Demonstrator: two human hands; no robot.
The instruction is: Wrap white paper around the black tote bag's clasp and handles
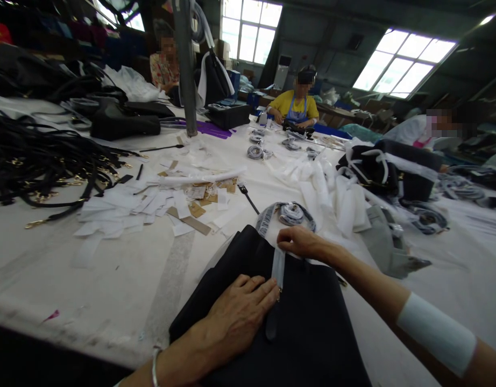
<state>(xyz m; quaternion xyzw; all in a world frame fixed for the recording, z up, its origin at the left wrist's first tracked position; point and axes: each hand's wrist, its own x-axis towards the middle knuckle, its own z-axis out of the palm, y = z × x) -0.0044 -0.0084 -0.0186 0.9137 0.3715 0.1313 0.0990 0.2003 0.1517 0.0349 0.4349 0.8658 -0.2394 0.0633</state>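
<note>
A black bag (316, 317) lies at the table's near edge in front of me. My left hand (242, 303) rests flat on it, fingers stretched out, with the fingertips against the lower end of a pale strip (278, 266). The fingers of my right hand (298, 242) are closed at the strip's upper end, near the bag's top edge. Below the strip, a small metal fitting and a black strap tab (271, 325) show on the bag. Just beyond the bag are a film-wrapped handle (266, 219) and a wrapped coiled strap (291, 213).
White paper slips (111, 212) and brown card pieces lie left of centre. Black straps with gold clasps (70, 172) are heaped further left. White padding rolls (347, 199) and a wrapped black bag (417, 169) lie to the right. A metal post (187, 80) rises behind; co-workers sit beyond.
</note>
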